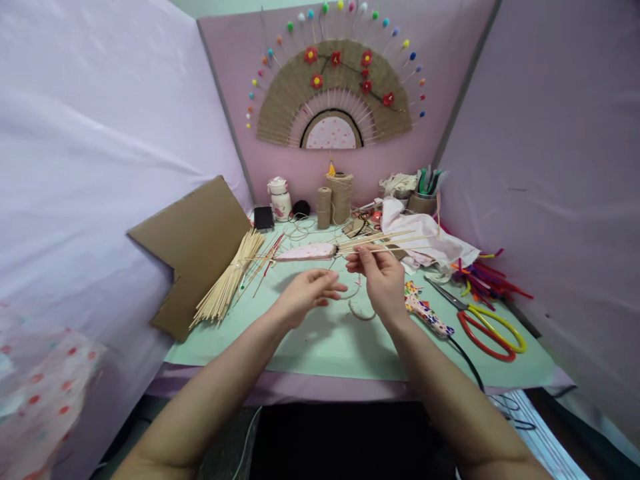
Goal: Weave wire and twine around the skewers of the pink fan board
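My right hand [381, 277] is closed around a spread of thin bamboo sticks [370, 239], thumb on top. The sticks run left into a folded strip of pink dotted fabric [306, 251], with a dark band where the two meet. Just below that band is my left hand [313, 291], fingers bent and thumb near the index finger. A fine strand runs from the band to its fingertips, and a pale curl of twine [353, 293] trails beside them. Another loop of twine [361, 315] lies below my hands.
Bundled bamboo sticks [227, 280] lie left beside cardboard [193, 247]. On the right are a glue gun [430, 317] with a black cable, large scissors [493, 330], and pipe cleaners [493, 280]. Twine spools [342, 199] and a white bottle [280, 200] stand behind. A decorated fan [280, 100] hangs on the back wall.
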Motion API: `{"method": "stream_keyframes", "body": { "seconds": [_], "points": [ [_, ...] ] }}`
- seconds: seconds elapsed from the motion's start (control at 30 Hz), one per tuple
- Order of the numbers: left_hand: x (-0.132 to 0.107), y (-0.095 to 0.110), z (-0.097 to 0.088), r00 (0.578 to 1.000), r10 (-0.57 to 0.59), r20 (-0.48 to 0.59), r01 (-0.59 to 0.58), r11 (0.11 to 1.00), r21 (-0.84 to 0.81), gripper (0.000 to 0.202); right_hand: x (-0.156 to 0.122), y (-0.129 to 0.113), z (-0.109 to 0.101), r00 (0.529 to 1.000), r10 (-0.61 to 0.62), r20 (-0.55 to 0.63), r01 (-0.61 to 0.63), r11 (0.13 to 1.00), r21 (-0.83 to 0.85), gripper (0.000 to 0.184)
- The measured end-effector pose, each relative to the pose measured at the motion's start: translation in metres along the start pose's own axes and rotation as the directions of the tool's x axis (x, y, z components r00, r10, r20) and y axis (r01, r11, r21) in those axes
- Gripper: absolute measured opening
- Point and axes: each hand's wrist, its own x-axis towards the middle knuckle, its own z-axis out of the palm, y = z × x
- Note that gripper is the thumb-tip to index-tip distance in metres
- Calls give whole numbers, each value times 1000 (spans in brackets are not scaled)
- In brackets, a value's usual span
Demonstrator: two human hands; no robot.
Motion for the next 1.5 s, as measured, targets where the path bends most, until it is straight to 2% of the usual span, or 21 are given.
{"method": "stream_keyframes", "body": {
  "seconds": [0.03,0.07,0.1,0.13,0.17,0.2,0.27,0.3,0.4,0.53,0.67,0.73,0.87,0.97,1.03,1.13,1.2,1.27,1.4,1.5],
  "points": [
    [-3,2,-5,984,163,-72,-145,968,207,30,3,-3,0,1000,3,0,-3,1000,2,28],
    [-3,4,-10,924,359,-129,-286,875,390,26,7,-5,0,1000,6,2,-6,1000,2,29],
    [-1,7,-15,832,534,-150,-389,756,527,24,9,-7,1,1000,5,7,-5,1000,0,29],
    [3,11,-19,753,646,-127,-450,646,617,30,12,-9,1,1000,0,13,0,1000,-2,29],
    [9,15,-24,703,707,-75,-490,559,669,39,15,-10,2,1000,-5,21,6,1000,-2,29],
    [17,19,-27,688,726,0,-525,498,690,44,17,-11,3,1000,-11,29,11,1000,3,30],
    [34,25,-31,701,702,126,-579,456,676,40,23,-13,6,999,-14,44,14,1000,18,30],
    [42,29,-32,718,682,141,-583,479,656,33,26,-15,8,999,-16,52,15,1000,25,31],
    [55,43,-29,738,671,65,-565,564,602,29,35,-22,13,995,-60,76,57,997,47,32],
    [45,82,-23,676,737,-9,-606,562,563,34,40,-37,13,975,-211,69,210,978,20,28],
    [22,118,-19,619,785,29,-646,488,587,37,33,-45,4,943,-314,108,324,942,-87,16],
    [13,125,-19,620,783,55,-661,482,575,39,29,-46,-3,935,-335,121,351,922,-164,15],
    [2,125,-21,683,730,18,-632,580,514,43,25,-39,-16,937,-320,141,350,873,-340,18],
    [-4,122,-23,714,700,-8,-608,626,489,43,31,-17,-24,964,-154,216,244,832,-498,27],
    [-7,121,-25,723,690,-19,-601,642,476,43,38,3,-28,976,-43,215,161,806,-570,35],
    [-12,123,-28,719,695,-19,-592,627,506,43,45,27,-25,983,2,185,99,841,-532,48],
    [-14,124,-30,701,713,-8,-581,578,573,41,44,30,-17,985,-39,167,119,856,-503,50],
    [-15,122,-31,675,738,4,-560,508,654,40,36,21,-8,982,-147,122,188,850,-492,42],
    [-12,108,-27,645,764,12,-529,435,729,38,16,-17,11,909,-406,90,404,809,-426,17],
    [-10,92,-20,640,768,20,-518,412,750,38,10,-42,23,873,-473,119,482,797,-365,14]
  ]
}}
